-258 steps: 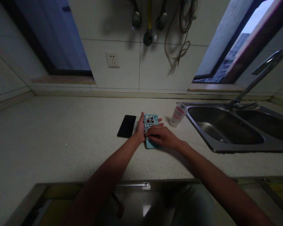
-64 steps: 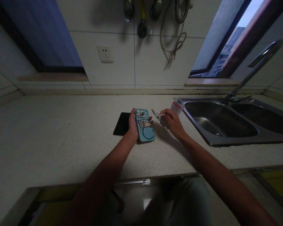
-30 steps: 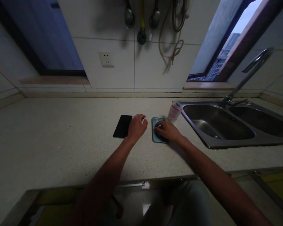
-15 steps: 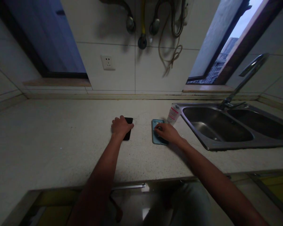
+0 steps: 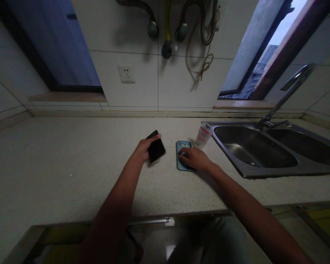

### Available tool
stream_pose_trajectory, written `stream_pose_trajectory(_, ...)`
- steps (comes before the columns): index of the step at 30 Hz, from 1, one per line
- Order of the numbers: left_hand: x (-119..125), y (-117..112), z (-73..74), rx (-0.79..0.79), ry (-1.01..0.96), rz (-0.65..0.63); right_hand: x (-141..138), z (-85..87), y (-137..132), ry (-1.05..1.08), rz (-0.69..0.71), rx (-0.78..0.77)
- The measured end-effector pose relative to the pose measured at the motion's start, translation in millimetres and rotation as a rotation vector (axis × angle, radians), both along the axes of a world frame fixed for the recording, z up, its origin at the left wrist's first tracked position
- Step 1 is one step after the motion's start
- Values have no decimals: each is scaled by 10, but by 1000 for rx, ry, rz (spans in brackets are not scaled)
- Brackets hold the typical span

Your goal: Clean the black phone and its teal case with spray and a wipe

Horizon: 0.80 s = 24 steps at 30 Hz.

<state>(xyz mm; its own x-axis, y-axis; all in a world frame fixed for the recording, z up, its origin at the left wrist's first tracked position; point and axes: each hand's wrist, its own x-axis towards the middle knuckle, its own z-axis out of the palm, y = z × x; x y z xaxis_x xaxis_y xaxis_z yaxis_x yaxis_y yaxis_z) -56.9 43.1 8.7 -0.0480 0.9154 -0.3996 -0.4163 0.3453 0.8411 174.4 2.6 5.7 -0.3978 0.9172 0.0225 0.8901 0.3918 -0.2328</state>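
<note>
Glossy black rectangular phone (image 5: 157, 150) gripped in left hand (image 5: 143, 147), held aslant over speckled pale counter (image 5: 71, 154). Blue case (image 5: 183, 166), round-cornered, laid flat on counter, partly covered by curled right hand (image 5: 197, 159); its grip cannot be told. Translucent tapered cup (image 5: 203, 135) set beside steel sink (image 5: 264, 172).

Left hand (image 5: 144, 147) gripping black phone (image 5: 156, 149); right hand (image 5: 194, 158) over blue phone case (image 5: 182, 165).

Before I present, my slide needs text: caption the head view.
Left hand holding a black phone, right hand over a blue phone case on a pale counter.
</note>
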Motion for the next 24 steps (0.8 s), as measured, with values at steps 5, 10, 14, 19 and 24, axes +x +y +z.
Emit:
stream_pose_trajectory(5, -17, 54, 17, -111, -373, 43, -18, -24, 1, 110, 11, 45)
stream_pose_trajectory(10, -61, 46, -41, -66, -473, -75, -2, -43, 14, 281, 9, 109)
stream_pose_trajectory(14, -72, 29, -113, -71, -565, -213, -6, -89, 30, 410, 24, 134)
stream_pose_trajectory(19, -48, 19, -183, -42, -585, -333, -25, -158, 98, 866, -126, 90)
stream_pose_trajectory(24, 26, 15, -251, 27, -570, -409, -54, -187, 202, 1216, -264, -139)
